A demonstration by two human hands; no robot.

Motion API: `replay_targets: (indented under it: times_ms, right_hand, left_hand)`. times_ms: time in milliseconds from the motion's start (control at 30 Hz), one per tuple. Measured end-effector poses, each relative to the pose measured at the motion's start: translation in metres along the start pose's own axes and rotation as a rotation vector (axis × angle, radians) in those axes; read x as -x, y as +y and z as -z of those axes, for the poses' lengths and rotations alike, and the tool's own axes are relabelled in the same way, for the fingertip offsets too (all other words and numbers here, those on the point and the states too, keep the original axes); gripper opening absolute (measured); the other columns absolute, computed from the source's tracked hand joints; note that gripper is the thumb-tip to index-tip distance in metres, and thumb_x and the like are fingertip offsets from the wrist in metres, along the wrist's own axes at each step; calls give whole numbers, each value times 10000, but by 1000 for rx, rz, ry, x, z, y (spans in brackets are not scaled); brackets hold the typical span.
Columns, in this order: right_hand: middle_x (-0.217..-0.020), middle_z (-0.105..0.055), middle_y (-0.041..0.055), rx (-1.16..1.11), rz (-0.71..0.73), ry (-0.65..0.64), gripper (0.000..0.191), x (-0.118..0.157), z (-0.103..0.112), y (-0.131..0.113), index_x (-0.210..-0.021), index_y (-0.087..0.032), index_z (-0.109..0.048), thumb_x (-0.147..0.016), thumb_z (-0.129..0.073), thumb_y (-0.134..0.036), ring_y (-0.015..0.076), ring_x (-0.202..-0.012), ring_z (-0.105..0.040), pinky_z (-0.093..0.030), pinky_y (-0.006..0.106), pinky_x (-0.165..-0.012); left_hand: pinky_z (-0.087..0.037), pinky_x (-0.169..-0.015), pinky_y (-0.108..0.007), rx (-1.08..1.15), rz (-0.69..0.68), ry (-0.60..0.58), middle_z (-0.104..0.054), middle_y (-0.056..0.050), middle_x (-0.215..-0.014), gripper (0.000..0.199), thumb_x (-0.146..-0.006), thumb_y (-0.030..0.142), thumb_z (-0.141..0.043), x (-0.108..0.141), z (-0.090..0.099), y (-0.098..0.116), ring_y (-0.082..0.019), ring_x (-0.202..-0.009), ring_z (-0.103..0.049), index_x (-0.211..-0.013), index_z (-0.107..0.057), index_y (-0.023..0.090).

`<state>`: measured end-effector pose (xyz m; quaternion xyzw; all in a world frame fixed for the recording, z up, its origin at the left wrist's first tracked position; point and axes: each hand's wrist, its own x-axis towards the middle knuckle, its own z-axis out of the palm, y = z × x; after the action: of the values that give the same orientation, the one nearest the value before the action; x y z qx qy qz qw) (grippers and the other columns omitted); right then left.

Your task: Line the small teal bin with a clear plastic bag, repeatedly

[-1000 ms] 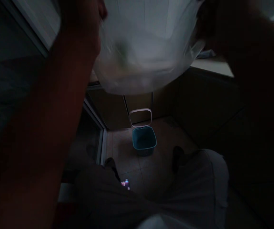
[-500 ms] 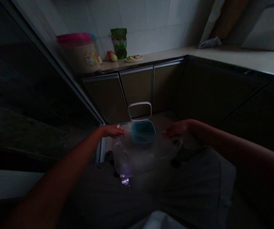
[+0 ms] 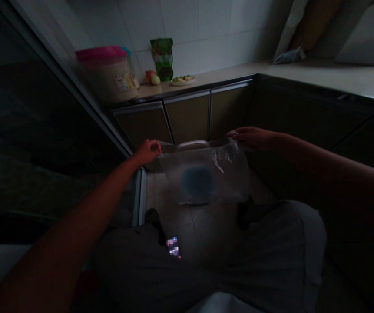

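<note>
Holding up a clear plastic bag point(image 3: 206, 174) by its top edge, we pinch one corner in our left hand point(image 3: 147, 153) and the other in our right hand point(image 3: 255, 138), both closed on the plastic. The bag hangs mid-frame in front of a blue bin point(image 3: 197, 182) that shows through it, the bin's white handle point(image 3: 193, 144) just behind the bag's edge. Upper left, a pink-lidded tub point(image 3: 105, 71) stands on the counter point(image 3: 320, 74) near a green packet point(image 3: 162, 58).
</note>
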<state>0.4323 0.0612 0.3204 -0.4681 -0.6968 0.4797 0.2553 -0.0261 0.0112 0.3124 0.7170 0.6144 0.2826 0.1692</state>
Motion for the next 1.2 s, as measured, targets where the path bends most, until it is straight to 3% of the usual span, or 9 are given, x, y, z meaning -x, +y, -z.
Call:
replay_targets:
  times_ms: [67, 200, 333, 467, 567, 733, 1033, 1200]
  right_hand:
    - [-812, -680, 44, -19, -17, 3, 326, -6, 2, 1, -1178, -203, -707, -921, -725, -402, 112, -588, -557, -459, 205, -507]
    - [-913, -713, 66, -14, -12, 60, 351, -13, -5, 2, -1236, -214, -682, -911, -720, -341, 138, -662, -607, -510, 234, -571]
    - [-1003, -715, 86, 118, 55, 143, 411, -10, -19, 7, -1268, -215, -668, -867, -737, -269, 177, -780, -653, -531, 252, -624]
    - [-1020, -709, 77, 278, 100, 174, 558, 0, -34, 18, -1335, -226, -635, -799, -788, -260, 207, -842, -663, -549, 279, -677]
    - [-1029, -714, 75, 370, 73, 165, 628, 7, -43, 29, -1381, -232, -608, -784, -797, -285, 224, -862, -672, -559, 311, -717]
    - [-1129, -723, 88, 433, 35, 131, 631, 16, -59, 49, -1390, -249, -592, -790, -783, -298, 243, -933, -690, -569, 348, -794]
    - [-1015, -720, 89, 441, -58, 45, 652, 41, -84, 73, -1414, -206, -564, -798, -750, -313, 238, -839, -685, -555, 337, -730]
    - [-1007, -721, 86, 445, -95, 62, 661, 44, -93, 81, -1421, -207, -552, -797, -742, -313, 242, -839, -686, -557, 347, -736]
  left_hand:
    - [-464, -947, -343, -155, -23, -12, -586, -45, -911, 88, -761, 165, -682, 0, 1, 4, -202, -948, -575, -825, -742, 174]
    - [-505, -936, -367, -412, 14, 16, -557, -71, -1090, 382, -809, 258, -690, 10, -3, 15, -234, -994, -606, -1176, -797, 259]
    - [-522, -929, -366, -554, 16, -17, -525, -86, -1225, 624, -815, 311, -707, 26, -8, 26, -262, -1073, -616, -1436, -653, 320]
    - [-525, -889, -365, -638, 57, -59, -503, -106, -1300, 873, -806, 354, -727, 38, -13, 32, -292, -1097, -627, -1618, -407, 345]
    - [-524, -858, -363, -652, 68, -107, -503, -120, -1329, 970, -794, 365, -726, 45, -19, 29, -311, -1103, -637, -1663, -297, 338]
    - [-513, -859, -359, -608, 85, -178, -519, -134, -1344, 1016, -772, 366, -729, 57, -34, 17, -313, -1093, -656, -1673, -261, 324]
    - [-512, -827, -351, -605, 98, -315, -534, -140, -1365, 1103, -735, 334, -757, 77, -58, 23, -339, -1117, -671, -1688, -201, 330]
    - [-514, -827, -343, -595, 118, -318, -542, -135, -1386, 1122, -732, 342, -779, 76, -66, 21, -347, -1145, -672, -1683, -186, 369]
